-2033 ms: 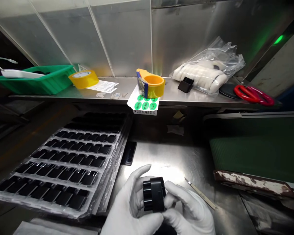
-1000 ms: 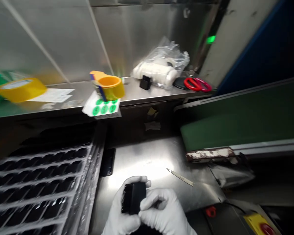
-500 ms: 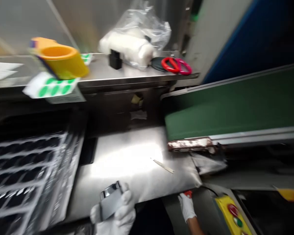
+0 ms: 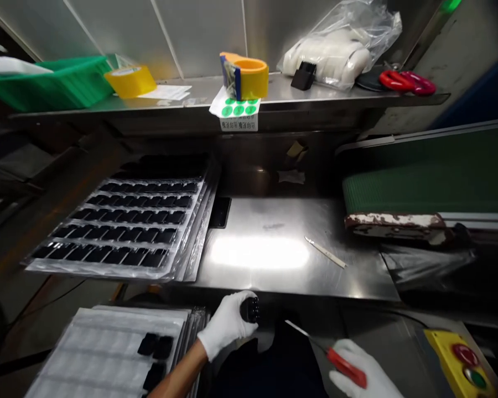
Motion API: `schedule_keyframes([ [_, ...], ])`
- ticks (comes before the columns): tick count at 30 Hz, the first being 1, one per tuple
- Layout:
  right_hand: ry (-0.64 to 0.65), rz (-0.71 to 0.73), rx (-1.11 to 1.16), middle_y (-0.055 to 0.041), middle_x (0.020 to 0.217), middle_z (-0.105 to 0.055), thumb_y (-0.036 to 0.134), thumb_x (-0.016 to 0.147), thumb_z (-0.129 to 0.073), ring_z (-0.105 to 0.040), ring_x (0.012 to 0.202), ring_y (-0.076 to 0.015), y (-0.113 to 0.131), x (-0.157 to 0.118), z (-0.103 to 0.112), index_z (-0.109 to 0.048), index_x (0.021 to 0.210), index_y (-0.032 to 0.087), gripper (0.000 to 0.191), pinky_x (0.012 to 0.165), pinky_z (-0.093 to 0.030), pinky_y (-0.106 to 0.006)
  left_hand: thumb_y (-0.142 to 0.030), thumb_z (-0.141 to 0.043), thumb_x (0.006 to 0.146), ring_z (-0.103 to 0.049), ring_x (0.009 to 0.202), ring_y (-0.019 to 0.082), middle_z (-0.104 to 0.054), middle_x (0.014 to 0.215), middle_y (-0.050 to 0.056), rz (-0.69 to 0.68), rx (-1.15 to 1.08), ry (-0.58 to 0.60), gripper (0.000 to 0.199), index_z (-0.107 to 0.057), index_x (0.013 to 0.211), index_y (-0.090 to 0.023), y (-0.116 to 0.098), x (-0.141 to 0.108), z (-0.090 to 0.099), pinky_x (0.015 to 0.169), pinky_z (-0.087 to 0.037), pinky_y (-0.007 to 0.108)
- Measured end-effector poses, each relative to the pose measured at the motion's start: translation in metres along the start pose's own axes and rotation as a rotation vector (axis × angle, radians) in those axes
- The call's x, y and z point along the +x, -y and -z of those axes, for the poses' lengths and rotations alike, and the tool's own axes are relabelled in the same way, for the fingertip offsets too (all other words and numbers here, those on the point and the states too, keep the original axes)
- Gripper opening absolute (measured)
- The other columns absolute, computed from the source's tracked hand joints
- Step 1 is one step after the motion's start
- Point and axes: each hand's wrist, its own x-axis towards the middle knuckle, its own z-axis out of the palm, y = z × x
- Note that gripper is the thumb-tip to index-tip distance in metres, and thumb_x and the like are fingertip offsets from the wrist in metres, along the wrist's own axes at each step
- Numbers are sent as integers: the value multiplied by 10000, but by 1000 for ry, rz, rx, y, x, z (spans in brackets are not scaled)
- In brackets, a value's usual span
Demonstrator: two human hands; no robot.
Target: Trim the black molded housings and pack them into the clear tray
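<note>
In my left hand (image 4: 227,323), gloved in white, is a small black plastic part (image 4: 249,310), gripped between thumb and fingers just off the table's front edge. My right hand (image 4: 363,367), also white-gloved, is wrapped round the red handle of a screwdriver (image 4: 345,367). Its thin metal shaft points up and left toward the black part, apart from it. At left, a stacked clear tray (image 4: 172,260) carries rows of black parts. Below it, a second tray stack (image 4: 95,342) has a few black pieces at its right side.
A scalpel-like knife (image 4: 326,252) lies on the steel table (image 4: 274,282). The shelf behind holds a green bin (image 4: 62,83), a yellow tape dispenser (image 4: 249,80), bagged white rolls (image 4: 336,55) and red-handled scissors (image 4: 406,82). At right are a green conveyor (image 4: 431,182) and a yellow button box (image 4: 460,359).
The view has swung left, bringing the lower tray stack and green bin into sight. The black part is turned differently in my left hand. My right hand and the screwdriver show more fully.
</note>
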Motion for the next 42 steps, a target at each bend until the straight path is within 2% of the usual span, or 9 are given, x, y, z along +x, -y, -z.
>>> schedule_keyframes([
  [2, 197, -65, -120, 5, 613, -563, 368, 686, -607, -551, 577, -151, 33, -16, -33, -570, 670, 191, 181, 553, -441, -246, -123, -673, 633, -552, 743, 167, -577, 727, -15, 10, 149, 10, 153, -582, 751, -159, 40, -6, 6, 705, -424, 291],
  [4, 311, -163, -213, 39, 521, -484, 320, 703, -565, -459, 472, -112, 61, -26, -65, -537, 683, 188, 136, 456, -343, -234, -161, -693, 693, -527, 669, 146, -537, 665, -31, 42, 276, 43, 133, -560, 700, -153, 79, -14, 9, 675, -428, 296],
  [7, 352, -208, -293, 44, 488, -458, 321, 697, -547, -396, 406, -102, 85, -31, -103, -540, 712, 189, 133, 391, -276, -237, -289, -663, 817, -536, 655, 135, -548, 691, -24, 91, 391, 96, 194, -572, 736, -139, 128, -31, 10, 679, -463, 308],
  [10, 330, -182, -373, 37, 496, -457, 300, 655, -567, -388, 404, -101, 93, -33, -128, -529, 663, 194, 113, 395, -273, -244, -366, -605, 875, -570, 694, 141, -594, 783, 4, 117, 430, 137, 241, -598, 838, -129, 158, -51, 6, 676, -490, 309],
  [19, 385, -60, -643, 2, 513, -516, 237, 597, -564, -460, 423, -132, 96, -69, -171, -515, 606, 199, 63, 428, -298, -261, -368, -616, 874, -614, 788, 171, -629, 897, 33, 155, 398, 105, 253, -616, 953, -128, 214, -110, -19, 715, -525, 336],
  [25, 411, 32, -734, -13, 527, -559, 249, 615, -558, -517, 466, -153, 89, -75, -190, -535, 633, 198, 59, 447, -306, -259, -337, -640, 859, -610, 935, 211, -622, 1047, 64, 138, 355, 20, 280, -601, 1063, -149, 248, -138, -36, 826, -515, 407],
  [31, 371, 37, -781, -36, 558, -578, 263, 609, -558, -500, 433, -153, 86, -67, -185, -506, 624, 198, 84, 410, -262, -261, -297, -659, 844, -583, 1027, 232, -624, 1080, 72, 54, 277, -47, 221, -627, 1000, -144, 266, -138, -43, 928, -467, 463],
  [38, 455, -27, -731, 25, 474, -485, 288, 623, -525, -434, 345, -120, 98, -69, -182, -498, 640, 212, 82, 359, -260, -234, -331, -560, 919, -610, 637, 120, -634, 809, 16, 91, -23, -85, 230, -600, 996, -118, 292, -128, -48, 576, -536, 266],
  [42, 409, 44, -754, 8, 519, -533, 256, 611, -539, -471, 398, -115, 106, -67, -185, -501, 605, 202, 66, 400, -279, -235, -290, -623, 880, -637, 771, 155, -647, 874, 26, -2, -138, -138, 190, -618, 954, -115, 293, -119, -48, 679, -558, 310],
])
